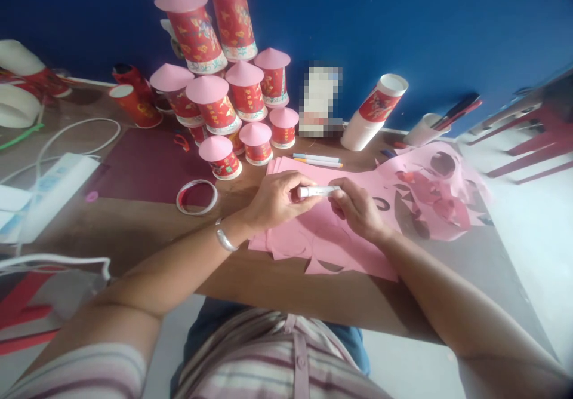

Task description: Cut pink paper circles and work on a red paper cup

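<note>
A white marker (pixel 319 191) lies level between my two hands, above the pink paper sheets (pixel 286 238). My left hand (pixel 283 197), with a silver bangle at the wrist, grips one end between thumb and fingers. The other end is pinched in my right hand (pixel 360 211). Just beyond the hands, several more markers (pixel 317 160) with white barrels, one with orange and one with blue, rest side by side. The pink sheets under my hands have curved pieces cut out of them.
Several red paper towers (pixel 221 112) with pink cone roofs stand stacked at the back left. A white-and-red tube (pixel 375 112) and a pen cup (pixel 423 130) stand along the blue wall. Pink scraps (pixel 443 202) lie right; a tape-like ring (pixel 197 198) and a power strip (pixel 49 196) lie left.
</note>
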A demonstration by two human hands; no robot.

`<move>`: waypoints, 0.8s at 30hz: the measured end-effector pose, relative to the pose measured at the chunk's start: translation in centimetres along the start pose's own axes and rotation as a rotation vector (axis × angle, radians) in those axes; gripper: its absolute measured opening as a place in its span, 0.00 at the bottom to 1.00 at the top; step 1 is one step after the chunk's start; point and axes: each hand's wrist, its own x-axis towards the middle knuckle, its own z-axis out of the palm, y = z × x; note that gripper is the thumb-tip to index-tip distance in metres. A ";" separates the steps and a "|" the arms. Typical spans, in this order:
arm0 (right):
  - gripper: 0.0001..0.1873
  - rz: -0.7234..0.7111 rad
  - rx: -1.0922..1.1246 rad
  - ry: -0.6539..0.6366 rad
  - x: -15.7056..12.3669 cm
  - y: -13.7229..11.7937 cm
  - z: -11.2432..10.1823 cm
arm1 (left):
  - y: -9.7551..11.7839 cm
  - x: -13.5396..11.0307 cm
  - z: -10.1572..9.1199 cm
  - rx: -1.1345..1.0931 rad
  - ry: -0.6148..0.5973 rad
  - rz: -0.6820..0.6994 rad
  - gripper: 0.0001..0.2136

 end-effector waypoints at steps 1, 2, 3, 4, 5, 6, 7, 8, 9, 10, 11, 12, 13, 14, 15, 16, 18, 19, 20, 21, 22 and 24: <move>0.29 0.019 0.024 -0.003 0.0 -0.1 0.0 | 0.1 0.0 0.0 -0.009 -0.002 -0.005 0.06; 0.30 0.040 0.056 -0.014 0.1 -0.4 0.1 | 0.1 0.0 0.0 -0.010 -0.003 -0.006 0.06; 0.31 0.066 0.086 -0.033 0.1 -0.6 0.1 | 0.1 0.0 0.0 -0.006 -0.001 -0.003 0.06; 0.31 0.093 0.109 -0.056 0.2 -0.9 0.1 | 0.1 0.0 0.0 0.002 0.000 0.002 0.06; 0.32 0.119 0.125 -0.085 0.3 -1.1 0.1 | 0.2 0.0 0.0 0.010 0.001 0.007 0.06; 0.32 0.141 0.136 -0.113 0.3 -1.3 0.0 | 0.2 -0.1 0.0 0.017 0.004 0.011 0.06; 0.33 0.155 0.146 -0.135 0.4 -1.4 0.0 | 0.2 -0.1 0.1 0.024 0.008 0.016 0.06; 0.33 0.159 0.152 -0.148 0.4 -1.4 0.0 | 0.2 -0.1 0.1 0.027 0.010 0.019 0.06; 0.33 0.148 0.154 -0.151 0.5 -1.4 0.0 | 0.2 -0.1 0.1 0.028 0.012 0.021 0.06; 0.32 0.123 0.154 -0.145 0.5 -1.3 -0.1 | 0.2 -0.1 0.1 0.026 0.012 0.018 0.06; 0.32 0.088 0.152 -0.131 0.4 -1.1 0.0 | 0.3 -0.1 0.1 0.021 0.012 0.011 0.06; 0.31 0.052 0.148 -0.110 0.4 -1.0 0.0 | 0.4 0.0 0.1 0.014 0.009 0.002 0.06; 0.30 0.025 0.140 -0.090 0.3 -0.8 0.0 | 0.4 0.0 0.1 0.007 0.005 -0.007 0.06; 0.29 0.009 0.131 -0.073 0.3 -0.7 0.1 | 0.5 0.0 0.0 0.000 0.000 -0.016 0.06; 0.29 0.008 0.121 -0.057 0.2 -0.7 0.1 | 0.5 0.0 0.0 -0.005 -0.005 -0.022 0.06; 0.30 0.017 0.111 -0.044 0.2 -0.7 0.2 | 0.6 0.1 0.0 -0.009 -0.011 -0.025 0.06; 0.32 0.053 0.106 -0.038 0.1 -0.8 0.3 | 0.6 0.1 -0.1 -0.016 -0.015 -0.019 0.06; 0.33 0.081 0.112 -0.046 0.1 -0.9 0.3 | 0.6 0.1 -0.1 -0.017 -0.013 -0.009 0.06; 0.34 0.113 0.122 -0.061 0.1 -1.0 0.3 | 0.6 0.1 -0.1 -0.016 -0.010 0.005 0.06; 0.35 0.148 0.134 -0.082 0.1 -1.1 0.3 | 0.6 0.1 -0.1 -0.011 -0.007 0.021 0.06; 0.36 0.181 0.151 -0.103 0.2 -1.2 0.2 | 0.6 0.0 -0.1 -0.003 -0.006 0.034 0.05; 0.37 0.224 0.192 -0.143 0.2 -1.1 0.1 | 0.5 0.0 0.0 0.015 -0.006 0.055 0.05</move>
